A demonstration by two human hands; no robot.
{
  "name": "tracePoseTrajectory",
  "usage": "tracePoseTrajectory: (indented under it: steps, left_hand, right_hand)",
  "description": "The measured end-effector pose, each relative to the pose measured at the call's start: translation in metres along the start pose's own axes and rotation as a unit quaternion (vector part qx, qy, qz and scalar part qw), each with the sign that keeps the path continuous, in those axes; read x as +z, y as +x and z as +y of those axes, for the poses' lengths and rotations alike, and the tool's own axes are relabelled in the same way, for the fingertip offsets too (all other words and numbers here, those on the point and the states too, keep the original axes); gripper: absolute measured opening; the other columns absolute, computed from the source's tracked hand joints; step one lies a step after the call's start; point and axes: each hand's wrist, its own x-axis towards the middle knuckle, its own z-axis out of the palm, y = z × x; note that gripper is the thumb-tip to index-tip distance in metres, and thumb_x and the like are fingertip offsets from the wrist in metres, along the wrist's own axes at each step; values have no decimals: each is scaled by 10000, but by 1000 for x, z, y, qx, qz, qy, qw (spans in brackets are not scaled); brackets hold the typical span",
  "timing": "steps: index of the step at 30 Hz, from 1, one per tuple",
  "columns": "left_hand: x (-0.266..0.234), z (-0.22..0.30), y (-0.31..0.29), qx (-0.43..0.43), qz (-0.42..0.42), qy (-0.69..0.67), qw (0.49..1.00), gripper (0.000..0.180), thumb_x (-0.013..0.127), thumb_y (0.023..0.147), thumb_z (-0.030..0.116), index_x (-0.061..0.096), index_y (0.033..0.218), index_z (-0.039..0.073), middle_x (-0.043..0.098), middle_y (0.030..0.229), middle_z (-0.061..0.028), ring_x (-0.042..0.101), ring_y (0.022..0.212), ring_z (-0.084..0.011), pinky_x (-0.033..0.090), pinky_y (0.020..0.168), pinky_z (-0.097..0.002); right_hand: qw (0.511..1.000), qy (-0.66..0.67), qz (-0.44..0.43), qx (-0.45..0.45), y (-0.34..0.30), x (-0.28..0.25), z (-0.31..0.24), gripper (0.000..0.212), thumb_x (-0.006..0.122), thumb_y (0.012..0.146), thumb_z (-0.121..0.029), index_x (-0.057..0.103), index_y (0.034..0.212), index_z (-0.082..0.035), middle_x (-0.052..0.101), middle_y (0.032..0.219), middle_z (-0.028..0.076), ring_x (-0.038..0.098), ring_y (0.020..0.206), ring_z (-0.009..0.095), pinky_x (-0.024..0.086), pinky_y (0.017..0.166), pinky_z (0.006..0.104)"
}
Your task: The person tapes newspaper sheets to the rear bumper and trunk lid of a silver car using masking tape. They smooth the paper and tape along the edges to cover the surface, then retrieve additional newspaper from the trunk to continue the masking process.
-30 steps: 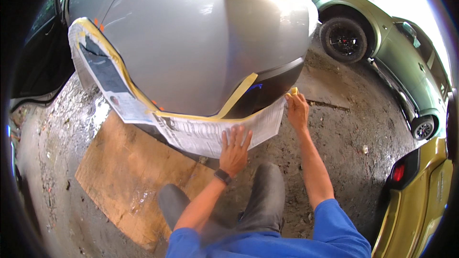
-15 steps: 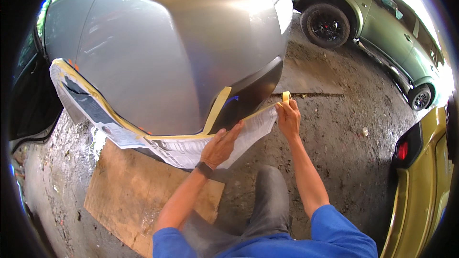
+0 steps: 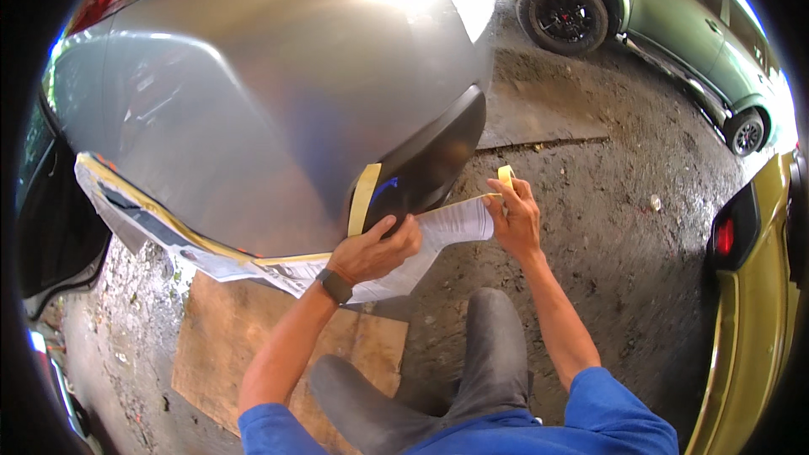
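In front of me is the rounded rear corner of a silver-grey car bumper (image 3: 278,143) with black lower trim (image 3: 438,143). Newspaper sheets (image 3: 455,227) hang along its lower edge, their tops edged with yellow masking tape. One short yellow tape strip (image 3: 364,199) stands upright on the trim beside a blue mark. My left hand (image 3: 377,251) is closed at the paper's taped edge, thumb and curled fingers against the trim; the fingertips are partly hidden. My right hand (image 3: 516,217) grips a roll of masking tape (image 3: 506,175), near the paper's right end, clear of the bumper.
Under the bumper a brown board (image 3: 244,345) lies on dark, rough ground. A green car (image 3: 674,42) stands at the far right, and a yellow-green vehicle (image 3: 750,312) is close on the right. At the left is a dark open car part (image 3: 67,211).
My left hand has gone from fingers stretched along the paper to curled at the trim. The paper's right end now hangs lower, and my view has shifted slightly.
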Motion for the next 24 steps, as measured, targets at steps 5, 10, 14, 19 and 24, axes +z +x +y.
tracePoseTrajectory:
  steps: [5,10,14,19,24]
  left_hand:
    - [-1,1,12,-34,14,-26,999,304,529,898,360,583,1140,184,590,1168,9,408,1286,-163,306,1075,-456]
    - [-3,3,12,-43,12,40,998,459,504,922,372,606,1317,161,590,1128,7,427,1283,-153,210,1170,-478]
    - [-6,7,17,-71,-10,59,996,551,501,931,363,550,1430,133,588,1125,-1,424,1281,-138,190,1187,-485]
    - [-9,11,26,-80,-50,59,994,547,519,928,301,544,1432,89,571,1126,-19,419,1239,-171,208,1181,-503]
    - [-15,12,41,-113,-66,-1,991,543,526,900,235,556,1416,70,535,1170,-50,423,1177,-224,219,1180,-527]
  right_hand:
    - [999,-33,34,4,-6,-1,-8,377,732,903,-285,697,1219,-81,630,1058,138,613,879,256,502,754,374]
    - [999,-3,34,31,10,10,-11,260,731,894,-270,747,1083,-92,658,1014,120,629,892,288,514,761,402]
    - [999,34,42,9,31,30,0,214,743,878,-279,760,1002,-105,661,964,109,630,901,289,513,764,403]
    - [990,82,-6,119,40,44,11,262,769,852,-324,764,972,-91,652,932,118,635,906,278,513,785,396]
    - [960,-25,140,243,40,31,7,410,761,858,-402,723,1101,-75,620,1065,162,607,1025,322,486,872,427]
